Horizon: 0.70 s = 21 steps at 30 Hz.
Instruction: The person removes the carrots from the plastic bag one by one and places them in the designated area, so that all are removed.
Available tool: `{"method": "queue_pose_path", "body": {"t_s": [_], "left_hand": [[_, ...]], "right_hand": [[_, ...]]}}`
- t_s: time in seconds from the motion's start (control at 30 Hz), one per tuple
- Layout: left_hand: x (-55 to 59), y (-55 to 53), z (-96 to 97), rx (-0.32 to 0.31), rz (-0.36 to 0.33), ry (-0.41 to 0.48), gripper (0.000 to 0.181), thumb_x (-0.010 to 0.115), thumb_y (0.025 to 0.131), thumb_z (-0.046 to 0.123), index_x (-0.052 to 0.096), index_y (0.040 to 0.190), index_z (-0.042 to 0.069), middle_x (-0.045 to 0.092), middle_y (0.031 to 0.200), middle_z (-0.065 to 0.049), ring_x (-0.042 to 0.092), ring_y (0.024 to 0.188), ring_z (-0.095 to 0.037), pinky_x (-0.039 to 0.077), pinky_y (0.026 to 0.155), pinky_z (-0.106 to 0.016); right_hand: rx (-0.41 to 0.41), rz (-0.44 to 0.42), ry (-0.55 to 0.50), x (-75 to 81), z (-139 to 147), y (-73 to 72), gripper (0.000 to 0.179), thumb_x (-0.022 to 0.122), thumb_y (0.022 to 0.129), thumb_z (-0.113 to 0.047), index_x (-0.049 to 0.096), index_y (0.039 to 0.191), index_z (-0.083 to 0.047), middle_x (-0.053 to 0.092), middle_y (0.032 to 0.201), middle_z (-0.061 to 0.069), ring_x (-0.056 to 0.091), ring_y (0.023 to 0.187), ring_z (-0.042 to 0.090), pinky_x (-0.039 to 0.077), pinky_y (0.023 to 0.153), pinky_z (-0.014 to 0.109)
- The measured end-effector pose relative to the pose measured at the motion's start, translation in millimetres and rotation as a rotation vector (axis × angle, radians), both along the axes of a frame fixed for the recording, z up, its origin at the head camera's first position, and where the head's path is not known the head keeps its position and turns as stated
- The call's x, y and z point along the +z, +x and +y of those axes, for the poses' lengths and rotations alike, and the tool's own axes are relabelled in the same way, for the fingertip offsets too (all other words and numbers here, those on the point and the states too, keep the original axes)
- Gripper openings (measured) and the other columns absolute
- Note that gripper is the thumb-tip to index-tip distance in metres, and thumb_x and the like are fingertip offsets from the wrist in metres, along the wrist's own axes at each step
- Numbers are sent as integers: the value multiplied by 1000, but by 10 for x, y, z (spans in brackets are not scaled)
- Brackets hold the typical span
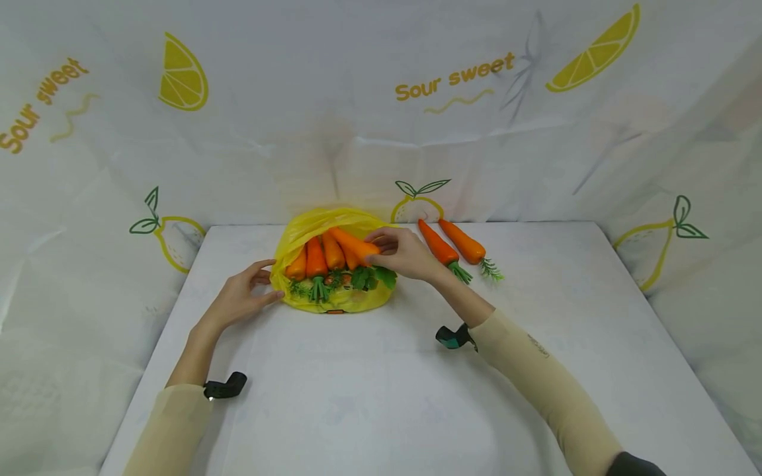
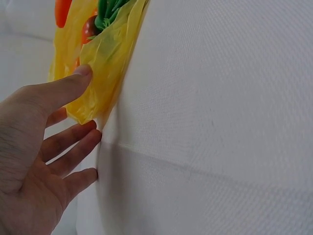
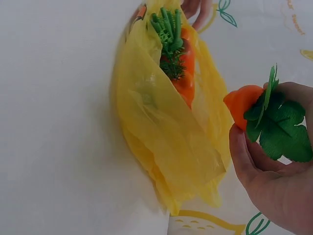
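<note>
A yellow plastic bag (image 1: pixel 297 228) lies on the table with its mouth toward me and several orange carrots (image 1: pixel 317 256) with green tops inside. My right hand (image 1: pixel 407 254) grips another carrot (image 1: pixel 351 241) near its leafy end, its tip reaching into the bag's mouth. In the right wrist view, broad green leaves (image 3: pixel 283 129) hang over the fingers. At the bag's left side, my left hand (image 1: pixel 238 297) holds the edge between thumb and fingers. The left wrist view shows the thumb (image 2: pixel 73 85) against the yellow film, with the other fingers spread behind it.
Two loose carrots lie right of the bag: one carrot (image 1: pixel 437 243) with a stubby green top, another carrot (image 1: pixel 464 242) with a feathery sprig. The white table (image 1: pixel 369 396) meets a lemon-printed cloth wall (image 1: pixel 333 158) behind. Each wrist wears a dark camera mount (image 1: pixel 226 385).
</note>
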<state>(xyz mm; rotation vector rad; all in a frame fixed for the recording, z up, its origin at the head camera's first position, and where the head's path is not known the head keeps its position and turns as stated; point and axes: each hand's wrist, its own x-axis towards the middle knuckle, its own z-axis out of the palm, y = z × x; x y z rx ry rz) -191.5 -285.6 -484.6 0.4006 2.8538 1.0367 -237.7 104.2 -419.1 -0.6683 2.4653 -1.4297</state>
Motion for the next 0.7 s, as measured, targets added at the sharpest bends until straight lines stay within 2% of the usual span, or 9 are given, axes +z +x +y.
{"method": "queue_pose_path", "body": {"t_s": [0.17,0.27,0.33,0.43,0.57,0.7], "left_hand": [[-10,-5,-12,-2,0,-7,75,81,99,31,47,161,5,71,139,-27,71,126,-47,51,113,-69],[-6,-10,-10,-3,0,-7,74,81,99,31,47,160,5,72,139,-27,71,126,-47,51,113,-69],[-3,-12,-7,-2,1,-7,74,81,99,31,48,160,5,72,139,-27,71,126,-47,51,113,-69],[-1,-10,-4,-1,4,-8,74,81,99,30,48,160,5,72,139,-27,71,125,-47,51,113,-69],[-1,-6,-2,-1,4,-3,74,81,99,29,48,160,4,72,139,-28,71,125,-47,51,113,-68],[-8,2,-7,-1,6,3,74,82,99,28,48,160,4,72,138,-28,71,125,-47,51,113,-68]], "right_hand": [[19,10,-47,54,126,35,42,81,99,-20,70,135,-2,74,134,21,73,121,36,60,109,52],[-1,28,-53,101,245,54,43,81,99,-19,69,137,-2,74,135,20,73,123,35,60,109,51],[-22,40,-54,136,336,65,44,81,99,-19,69,138,-2,73,136,20,73,123,34,61,108,46],[-62,48,-72,196,488,80,45,81,99,-16,68,139,-1,73,136,21,73,121,35,63,102,31],[-120,41,-75,257,742,85,45,79,100,-14,67,141,-1,71,139,23,72,122,37,59,95,14],[-189,45,-52,286,1026,85,46,76,102,-18,65,144,-3,69,144,23,70,123,37,56,94,9]]}}
